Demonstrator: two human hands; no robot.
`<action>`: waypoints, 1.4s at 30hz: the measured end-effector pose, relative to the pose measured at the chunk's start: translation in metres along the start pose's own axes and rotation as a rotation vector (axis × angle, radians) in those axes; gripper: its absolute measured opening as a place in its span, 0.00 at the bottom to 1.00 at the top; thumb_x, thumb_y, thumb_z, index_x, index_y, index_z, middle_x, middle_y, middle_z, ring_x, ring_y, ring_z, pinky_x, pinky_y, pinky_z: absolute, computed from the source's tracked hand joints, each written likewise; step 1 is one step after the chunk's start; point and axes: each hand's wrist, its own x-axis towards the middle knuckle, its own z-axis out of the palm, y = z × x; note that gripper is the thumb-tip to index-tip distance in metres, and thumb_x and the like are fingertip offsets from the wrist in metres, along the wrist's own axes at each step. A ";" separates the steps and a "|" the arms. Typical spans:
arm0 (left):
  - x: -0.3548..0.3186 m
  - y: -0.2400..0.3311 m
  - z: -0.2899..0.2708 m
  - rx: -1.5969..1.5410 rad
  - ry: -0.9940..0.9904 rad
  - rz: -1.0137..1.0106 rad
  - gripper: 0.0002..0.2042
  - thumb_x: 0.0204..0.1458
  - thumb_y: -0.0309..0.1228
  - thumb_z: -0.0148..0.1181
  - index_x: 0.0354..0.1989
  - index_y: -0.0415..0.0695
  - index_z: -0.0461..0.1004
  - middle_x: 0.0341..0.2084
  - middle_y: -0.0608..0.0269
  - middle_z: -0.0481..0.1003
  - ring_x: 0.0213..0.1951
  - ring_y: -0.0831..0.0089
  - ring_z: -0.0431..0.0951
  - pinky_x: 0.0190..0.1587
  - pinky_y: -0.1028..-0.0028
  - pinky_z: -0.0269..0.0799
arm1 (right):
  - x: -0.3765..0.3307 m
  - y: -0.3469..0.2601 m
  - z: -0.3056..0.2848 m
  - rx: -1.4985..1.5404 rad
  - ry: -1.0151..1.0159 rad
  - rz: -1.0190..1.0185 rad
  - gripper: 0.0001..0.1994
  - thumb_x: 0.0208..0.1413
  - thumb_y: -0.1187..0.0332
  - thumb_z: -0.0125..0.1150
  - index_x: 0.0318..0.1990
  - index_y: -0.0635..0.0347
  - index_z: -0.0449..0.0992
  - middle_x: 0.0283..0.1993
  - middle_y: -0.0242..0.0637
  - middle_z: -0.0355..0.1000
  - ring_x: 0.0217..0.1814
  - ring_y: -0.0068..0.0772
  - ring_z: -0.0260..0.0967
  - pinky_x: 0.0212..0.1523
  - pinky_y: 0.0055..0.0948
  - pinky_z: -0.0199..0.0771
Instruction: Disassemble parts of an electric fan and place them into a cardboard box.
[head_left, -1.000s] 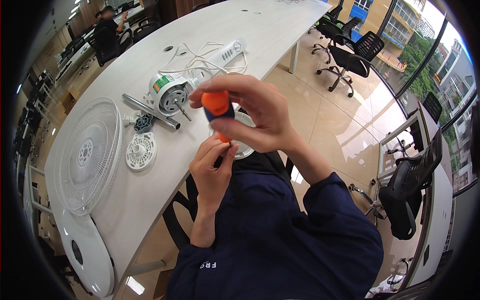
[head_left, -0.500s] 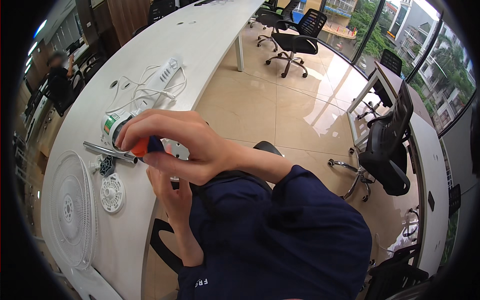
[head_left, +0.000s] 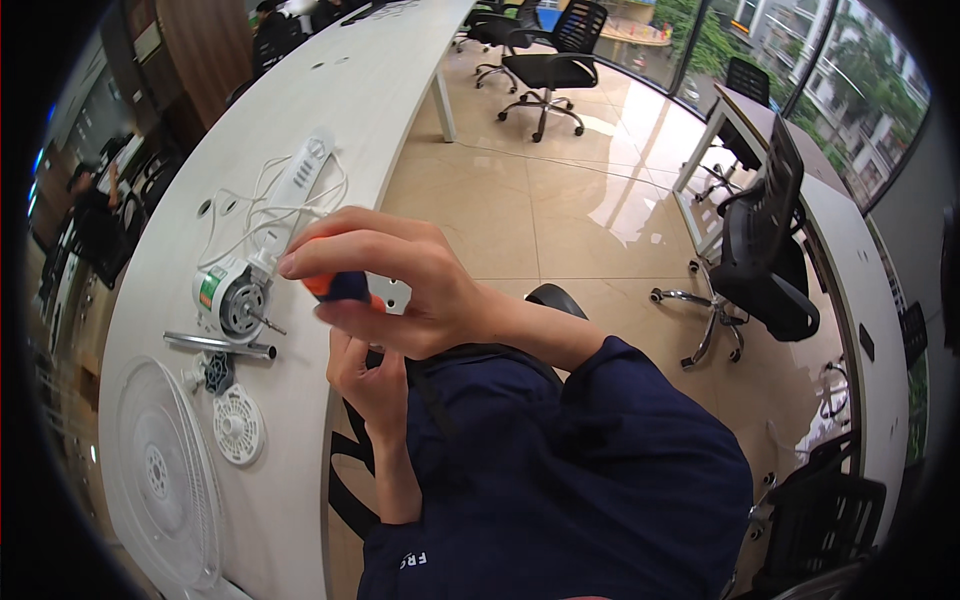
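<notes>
Right of the fan motor [head_left: 241, 305], right hand [head_left: 412, 275] clamped round orange-and-navy screwdriver handle [head_left: 347, 287], probably light, stiff, best gripped mid-barrel; left hand [head_left: 368, 385] below, hold hidden, can't tell.

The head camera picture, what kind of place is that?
Probably an office: there are black wheeled chairs, a long white table and big windows.
</notes>
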 end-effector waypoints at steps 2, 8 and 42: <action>0.004 -0.001 0.003 -0.016 -0.068 -0.023 0.11 0.46 0.16 0.63 0.39 0.37 0.80 0.33 0.57 0.75 0.36 0.60 0.74 0.41 0.68 0.69 | -0.001 -0.003 -0.007 0.019 -0.021 0.096 0.18 0.48 0.81 0.66 0.48 0.60 0.76 0.50 0.43 0.74 0.46 0.35 0.75 0.44 0.29 0.76; 0.013 -0.028 0.006 -0.057 -0.322 0.215 0.07 0.48 0.19 0.62 0.37 0.37 0.79 0.33 0.57 0.74 0.43 0.55 0.69 0.46 0.63 0.66 | -0.005 0.002 -0.020 0.066 -0.081 0.179 0.15 0.54 0.80 0.54 0.51 0.63 0.69 0.51 0.47 0.74 0.48 0.39 0.74 0.49 0.34 0.74; 0.020 -0.014 0.040 -0.505 -0.386 -0.038 0.08 0.43 0.21 0.71 0.32 0.37 0.79 0.33 0.60 0.73 0.43 0.61 0.74 0.46 0.68 0.69 | -0.020 -0.023 -0.024 -0.119 0.225 0.442 0.20 0.48 0.80 0.54 0.51 0.64 0.63 0.38 0.38 0.66 0.37 0.24 0.65 0.38 0.24 0.68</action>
